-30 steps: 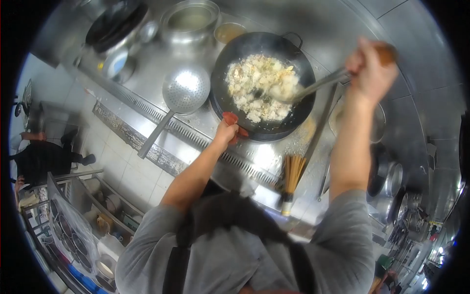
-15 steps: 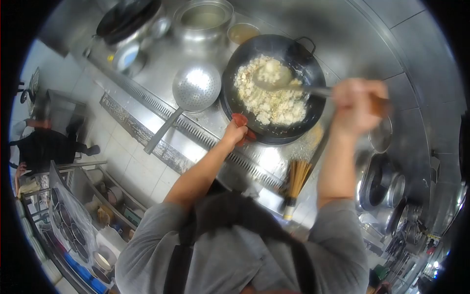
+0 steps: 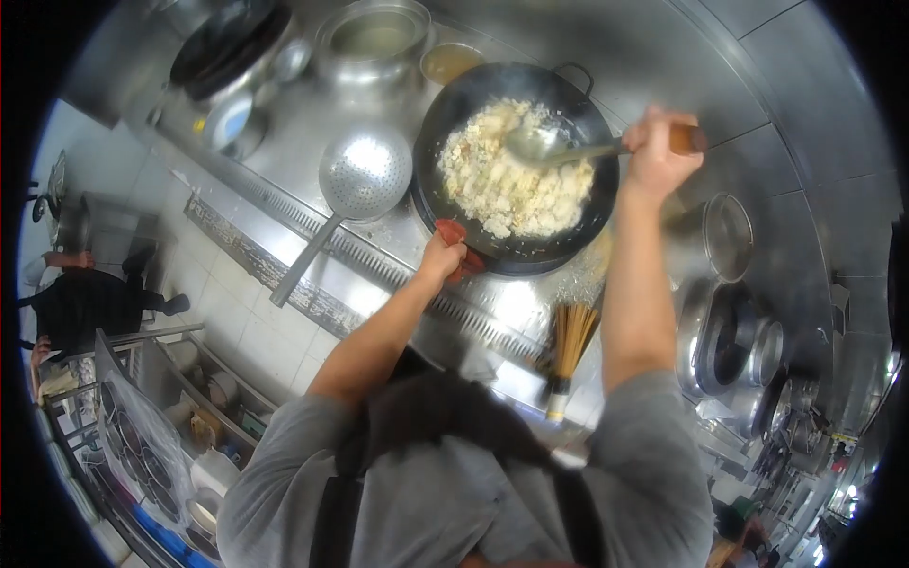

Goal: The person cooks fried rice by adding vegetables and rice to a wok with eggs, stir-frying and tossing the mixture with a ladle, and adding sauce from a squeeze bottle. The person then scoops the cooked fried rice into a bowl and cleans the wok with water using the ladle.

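A black wok (image 3: 601,189) sits on the steel stove, with pale, crumbly food that looks like fried rice (image 3: 516,194) spread inside. My left hand (image 3: 441,257) is closed on a red cloth (image 3: 451,230) at the wok's near-left rim. Up at the right, my right hand (image 3: 657,156) grips the wooden-ended handle of a metal ladle (image 3: 579,153). The ladle's bowl rests in the upper part of the food, its handle slanting over the wok's right rim. What lies under the red cloth is hidden by my fingers.
Left of the wok lies a perforated strainer (image 3: 365,174), its handle reaching over the stove's front edge. Behind are a metal pot (image 3: 373,47) and a bowl of yellowish liquid (image 3: 452,63). A bamboo brush (image 3: 571,346) stands at the front right. Another person (image 3: 90,298) is at far left.
My right hand has moved left and up, and the ladle bowl, earlier heaped with food, now looks mostly emptied. The view has shifted slightly; my left hand stays at the rim.
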{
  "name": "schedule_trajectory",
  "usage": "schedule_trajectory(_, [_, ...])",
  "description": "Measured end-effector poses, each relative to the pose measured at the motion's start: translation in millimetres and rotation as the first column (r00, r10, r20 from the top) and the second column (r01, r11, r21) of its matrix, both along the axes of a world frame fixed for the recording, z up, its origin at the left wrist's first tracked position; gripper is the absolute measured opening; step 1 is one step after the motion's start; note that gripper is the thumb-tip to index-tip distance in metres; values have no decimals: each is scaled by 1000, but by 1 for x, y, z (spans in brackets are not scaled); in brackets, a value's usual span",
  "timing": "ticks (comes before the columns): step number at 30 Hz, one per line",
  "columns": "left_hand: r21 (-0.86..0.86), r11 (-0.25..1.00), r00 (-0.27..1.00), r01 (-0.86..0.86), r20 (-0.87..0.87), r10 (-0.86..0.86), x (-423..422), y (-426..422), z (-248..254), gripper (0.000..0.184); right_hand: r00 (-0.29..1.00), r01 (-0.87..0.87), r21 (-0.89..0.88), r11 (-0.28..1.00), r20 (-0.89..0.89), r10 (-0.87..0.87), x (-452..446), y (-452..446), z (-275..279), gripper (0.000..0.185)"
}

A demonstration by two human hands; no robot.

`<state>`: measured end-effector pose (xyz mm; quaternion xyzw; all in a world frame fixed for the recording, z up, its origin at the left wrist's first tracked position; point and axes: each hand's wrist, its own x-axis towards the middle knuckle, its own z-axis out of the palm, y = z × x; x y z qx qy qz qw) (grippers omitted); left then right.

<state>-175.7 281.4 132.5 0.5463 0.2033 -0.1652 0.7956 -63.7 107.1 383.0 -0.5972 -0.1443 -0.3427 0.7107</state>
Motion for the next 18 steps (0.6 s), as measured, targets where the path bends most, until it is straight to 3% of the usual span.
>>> schedule_trajectory(3, [95,994,998,54,36,-57,-1,0,-9,37,1000,8,67,998,-13,-7,-4,8,33,14])
schedule_trajectory(5, [22,1000,998,15,60,-16,-1,-2,-23,38,993,-114,72,991,47,111,-37,5,60,15])
schedule_trajectory(6, [20,1000,999,10,52,-11,-3,-2,-37,38,925,-366,39,930,125,359,-49,-9,62,15])
schedule_trajectory(8, [165,986,991,36,120,-56,4,-1,-62,39,938,-326,-30,945,113,327,-68,5,30,15])
schedule_trajectory(10, [187,981,992,42,113,-64,2,-3,-65,39,989,-118,-414,903,31,143,-53,3,-28,16])
schedule_trajectory(12, [220,974,992,52,97,-75,-1,0,-60,39,993,-95,-360,928,32,114,-31,11,-17,15])
schedule_trajectory(14, [145,988,992,59,102,-74,2,1,-45,40,997,-59,-308,949,36,74,-32,8,11,14])
schedule_trajectory(16, [112,993,995,33,85,-43,4,-2,-42,40,942,-314,-50,948,105,318,-45,2,42,13])
schedule_trajectory(18, [88,996,998,12,59,-17,2,0,-41,40,930,-351,-9,936,111,350,-44,12,34,13])
